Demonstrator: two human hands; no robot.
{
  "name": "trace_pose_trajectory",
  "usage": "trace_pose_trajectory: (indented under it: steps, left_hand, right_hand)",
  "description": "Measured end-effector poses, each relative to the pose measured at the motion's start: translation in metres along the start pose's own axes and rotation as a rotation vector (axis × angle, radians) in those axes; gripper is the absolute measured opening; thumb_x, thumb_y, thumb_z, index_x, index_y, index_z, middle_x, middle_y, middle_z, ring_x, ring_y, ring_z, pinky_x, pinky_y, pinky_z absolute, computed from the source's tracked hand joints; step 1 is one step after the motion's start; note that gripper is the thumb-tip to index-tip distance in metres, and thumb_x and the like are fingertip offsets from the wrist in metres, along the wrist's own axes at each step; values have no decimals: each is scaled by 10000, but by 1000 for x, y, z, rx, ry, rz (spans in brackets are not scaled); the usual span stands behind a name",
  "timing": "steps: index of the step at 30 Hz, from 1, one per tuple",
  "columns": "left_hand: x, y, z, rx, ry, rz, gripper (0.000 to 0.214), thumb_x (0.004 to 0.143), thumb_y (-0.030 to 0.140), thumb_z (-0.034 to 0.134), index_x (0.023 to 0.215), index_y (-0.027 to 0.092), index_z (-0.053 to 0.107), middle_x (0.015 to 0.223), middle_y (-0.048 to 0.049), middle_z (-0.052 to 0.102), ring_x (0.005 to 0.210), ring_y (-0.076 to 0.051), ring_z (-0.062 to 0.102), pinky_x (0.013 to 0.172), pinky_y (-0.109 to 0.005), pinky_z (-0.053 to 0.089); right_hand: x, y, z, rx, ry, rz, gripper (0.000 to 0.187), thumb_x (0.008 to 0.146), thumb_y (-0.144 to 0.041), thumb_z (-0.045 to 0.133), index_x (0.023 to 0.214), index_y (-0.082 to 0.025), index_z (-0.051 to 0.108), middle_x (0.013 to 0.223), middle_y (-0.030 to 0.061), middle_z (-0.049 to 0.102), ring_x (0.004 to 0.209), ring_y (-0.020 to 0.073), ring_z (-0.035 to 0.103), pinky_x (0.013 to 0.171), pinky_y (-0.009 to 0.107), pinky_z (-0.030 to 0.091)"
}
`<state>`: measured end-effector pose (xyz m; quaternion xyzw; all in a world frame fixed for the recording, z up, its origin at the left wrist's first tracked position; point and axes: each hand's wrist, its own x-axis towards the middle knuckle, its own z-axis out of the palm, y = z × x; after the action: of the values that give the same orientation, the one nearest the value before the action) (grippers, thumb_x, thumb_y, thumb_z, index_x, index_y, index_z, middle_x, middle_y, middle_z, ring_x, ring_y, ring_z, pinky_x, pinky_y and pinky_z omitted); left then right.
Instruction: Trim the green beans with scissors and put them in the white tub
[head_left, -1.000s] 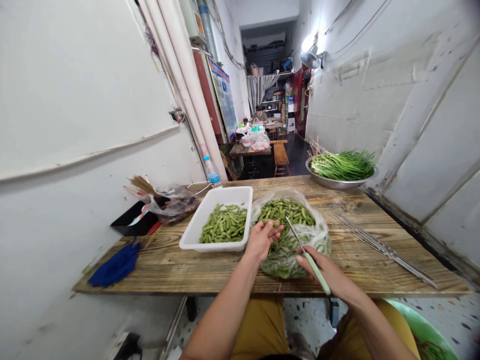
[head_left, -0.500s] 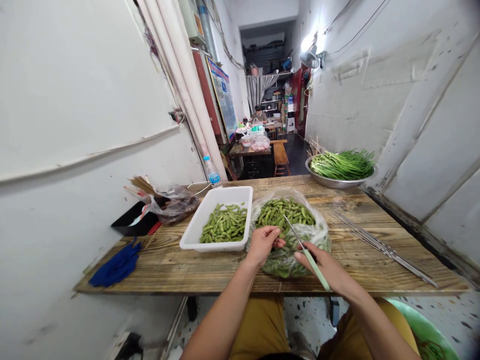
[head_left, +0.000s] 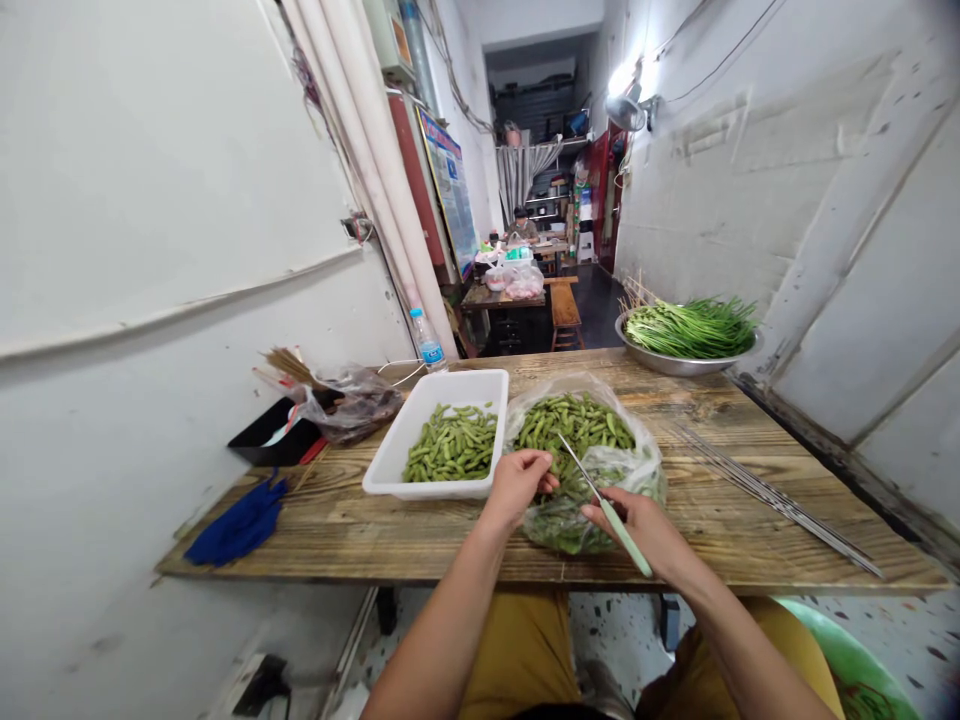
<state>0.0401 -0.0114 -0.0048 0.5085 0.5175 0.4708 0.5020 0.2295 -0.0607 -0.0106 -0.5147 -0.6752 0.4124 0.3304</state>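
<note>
My left hand (head_left: 517,484) hovers at the near edge of a clear plastic bag of green edamame pods (head_left: 577,430), its fingers pinched on a pod. My right hand (head_left: 646,527) is closed around the pale green handle of scissors (head_left: 600,497), whose thin blades point up and left over the bag. A white plastic tray (head_left: 397,455) holding more pods stands just left of the bag. Both lie on a rough wooden table (head_left: 712,520).
A metal bowl of green chives (head_left: 686,335) sits at the far right. Metal skewers (head_left: 772,498) lie along the right side. Left: a blue cloth (head_left: 240,520), a black tray (head_left: 274,440), a bag with bamboo sticks (head_left: 345,400), a water bottle (head_left: 427,342). A person (head_left: 519,228) sits far off. Green tub (head_left: 847,660) below right.
Both hands drew slightly closer together over the bag's near edge. My left fingers went from spread on the pods to a pinch, and the scissor tips moved toward them.
</note>
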Motion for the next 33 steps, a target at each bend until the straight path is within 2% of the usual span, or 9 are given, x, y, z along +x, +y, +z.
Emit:
trace_pose_trajectory:
  steps: [4, 7, 9, 13, 18, 21, 24, 28, 33]
  left_hand:
    - [12, 5, -37, 504, 500, 331, 231, 743, 226, 557, 930, 129, 653, 894, -101, 647, 814, -197, 600, 771, -329, 460]
    - [14, 9, -45, 855, 678, 466, 362, 751, 196, 563, 1109, 156, 599, 1218, -150, 512, 1101, -269, 476, 923, -410, 362]
    - [14, 8, -34, 994, 569, 461, 288, 783, 228, 546, 1055, 201, 636, 1186, -124, 538, 1093, -271, 467, 930, -438, 321]
    - [19, -4, 2, 1168, 155, 357, 180, 801, 285, 537, 797, 206, 699, 889, -92, 636, 958, -253, 511, 877, -441, 293]
    - [30, -14, 16, 1278, 80, 250, 157, 754, 251, 581, 752, 129, 680, 882, -147, 637, 955, -279, 526, 850, -430, 297]
    - [32, -10, 10, 1077, 48, 197, 121, 744, 220, 581, 776, 167, 685, 827, -90, 664, 870, -232, 569, 823, -393, 336]
    - [29, -5, 6, 714, 18, 181, 145, 737, 213, 575, 828, 178, 683, 793, -50, 674, 757, -174, 580, 750, -317, 394]
    - [21, -1, 8, 258, -122, 97, 259, 690, 220, 615, 924, 127, 674, 747, -44, 662, 659, -134, 557, 647, -252, 410]
    - [13, 3, 11, -15, -211, -10, 358, 600, 321, 696, 888, 108, 687, 648, -10, 631, 528, -77, 456, 544, -212, 340]
  right_hand:
    - [0, 5, 2, 208, -92, 185, 347, 752, -554, 550, 803, -214, 497, 497, -85, 409, 361, 86, 406, 332, 193, 333]
    - [-4, 4, 3, 362, -130, 264, 390, 780, -602, 480, 738, -216, 445, 547, -68, 451, 389, 81, 440, 349, 192, 370]
    - [-7, 2, 3, 428, -129, 255, 412, 797, -617, 437, 721, -212, 434, 589, -54, 477, 442, 81, 467, 410, 199, 417]
    - [-11, -2, 1, 454, -130, 250, 412, 787, -617, 458, 730, -211, 427, 613, -58, 475, 461, 73, 462, 427, 194, 417]
    - [-15, -7, 0, 385, -134, 255, 404, 785, -597, 480, 711, -205, 417, 561, -72, 455, 422, 65, 452, 395, 177, 370]
    - [-15, -6, 0, 381, -146, 234, 387, 795, -574, 486, 714, -201, 422, 540, -78, 446, 414, 61, 449, 393, 170, 360]
    - [-14, -4, 2, 405, -155, 235, 380, 798, -572, 483, 735, -202, 423, 554, -79, 448, 414, 59, 447, 391, 168, 362]
    - [-11, -2, 4, 395, -157, 238, 389, 779, -589, 489, 745, -206, 427, 549, -83, 429, 401, 64, 431, 370, 175, 357]
    - [-9, 1, 4, 314, -150, 174, 364, 776, -574, 504, 796, -213, 461, 521, -90, 404, 378, 64, 380, 361, 180, 341]
